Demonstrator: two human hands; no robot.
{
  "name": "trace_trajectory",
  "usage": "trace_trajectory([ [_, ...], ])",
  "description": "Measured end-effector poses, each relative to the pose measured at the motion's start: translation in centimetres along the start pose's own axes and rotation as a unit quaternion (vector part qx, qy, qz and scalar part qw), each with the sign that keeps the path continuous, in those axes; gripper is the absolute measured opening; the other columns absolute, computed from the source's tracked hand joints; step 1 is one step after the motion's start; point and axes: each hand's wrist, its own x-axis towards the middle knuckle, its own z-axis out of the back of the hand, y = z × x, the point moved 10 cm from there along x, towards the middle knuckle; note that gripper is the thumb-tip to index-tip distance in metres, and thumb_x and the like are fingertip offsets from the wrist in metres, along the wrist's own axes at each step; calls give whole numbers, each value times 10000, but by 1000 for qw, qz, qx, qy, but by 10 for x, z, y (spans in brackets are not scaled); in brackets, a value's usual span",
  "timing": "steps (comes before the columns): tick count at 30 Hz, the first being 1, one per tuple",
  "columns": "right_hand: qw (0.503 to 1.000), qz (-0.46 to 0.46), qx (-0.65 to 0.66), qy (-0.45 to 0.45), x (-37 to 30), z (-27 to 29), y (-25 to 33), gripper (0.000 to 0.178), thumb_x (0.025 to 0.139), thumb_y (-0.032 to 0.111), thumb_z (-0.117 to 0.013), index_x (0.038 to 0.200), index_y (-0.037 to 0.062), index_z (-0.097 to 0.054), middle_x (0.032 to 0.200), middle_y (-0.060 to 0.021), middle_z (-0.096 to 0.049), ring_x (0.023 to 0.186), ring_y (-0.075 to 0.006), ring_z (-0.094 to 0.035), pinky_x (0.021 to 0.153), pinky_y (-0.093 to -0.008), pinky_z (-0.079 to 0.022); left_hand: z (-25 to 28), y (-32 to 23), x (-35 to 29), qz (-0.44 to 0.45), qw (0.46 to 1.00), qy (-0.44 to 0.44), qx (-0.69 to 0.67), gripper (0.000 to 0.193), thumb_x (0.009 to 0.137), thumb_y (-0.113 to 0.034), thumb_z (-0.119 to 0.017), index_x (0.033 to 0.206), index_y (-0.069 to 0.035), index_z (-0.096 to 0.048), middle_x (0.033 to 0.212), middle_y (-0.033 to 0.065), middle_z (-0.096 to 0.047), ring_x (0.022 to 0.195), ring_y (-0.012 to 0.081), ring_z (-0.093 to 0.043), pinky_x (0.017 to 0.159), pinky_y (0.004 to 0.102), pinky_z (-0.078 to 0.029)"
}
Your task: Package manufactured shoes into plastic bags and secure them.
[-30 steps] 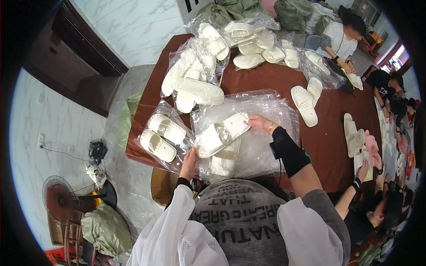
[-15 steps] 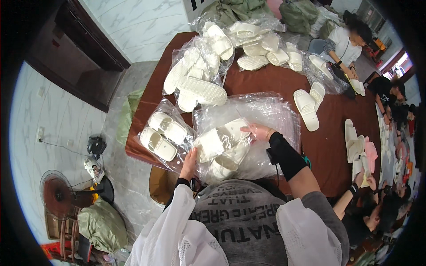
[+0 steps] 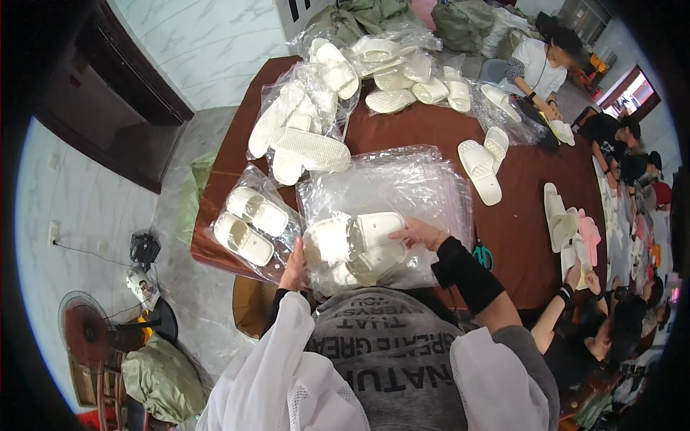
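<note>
A pair of white slippers point(image 3: 381, 233) lies in front of me, its toe end inside a clear plastic bag point(image 3: 314, 215), atop a stack of clear bags point(image 3: 402, 172). At the left edge of this bag, my left hand point(image 3: 293, 269) is closed, its thumb up along the plastic. My right hand point(image 3: 422, 233) grips the heel end of the upper slipper with its fingertips. The lower slipper is partly covered by shiny film. Close by on the left rests another bagged pair of white slippers point(image 3: 251, 223).
Bagged white slippers point(image 3: 309, 147) pile up at the table's far left. An unbagged pair point(image 3: 481, 169) lies right of the bag stack, with teal-handled scissors point(image 3: 483, 255) nearer me. Co-workers handle slippers along the right side. A fan point(image 3: 86, 327) stands at left.
The slippers have turned flatter and closer together, with their heels now to the right. My right hand stays at the heel end, the left at the bag's edge. The whole view has shifted slightly.
</note>
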Motion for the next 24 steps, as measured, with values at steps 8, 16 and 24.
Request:
trace_trajectory([
  [8,977,-58,124,-163,-56,69,-40,389,808,315,-732,1042,20,-636,846,-22,-605,680,-115,-578,558,-274,-497,0,-9,2,-75,992,-13,99,653,1005,-487,-341,1437,2,-334,1473,146,-365,1363,232,-321,1126,327,-221],
  [16,946,-34,288,-147,-60,49,-74,458,790,222,-761,1136,-5,-566,997,-79,-600,766,-205,-637,668,-376,-577,-64,-98,-66,-391,803,-143,428,443,917,-148,-581,1328,-27,-470,1350,223,-464,1274,400,-399,1066,434,-337],
  [24,924,44,314,-216,-72,61,-61,431,783,214,-759,1092,-15,-566,984,-61,-582,810,-194,-618,697,-370,-568,-50,-63,-69,-427,740,-117,507,245,782,-85,-681,1014,-78,-602,1110,109,-601,1072,326,-539,925,450,-419],
])
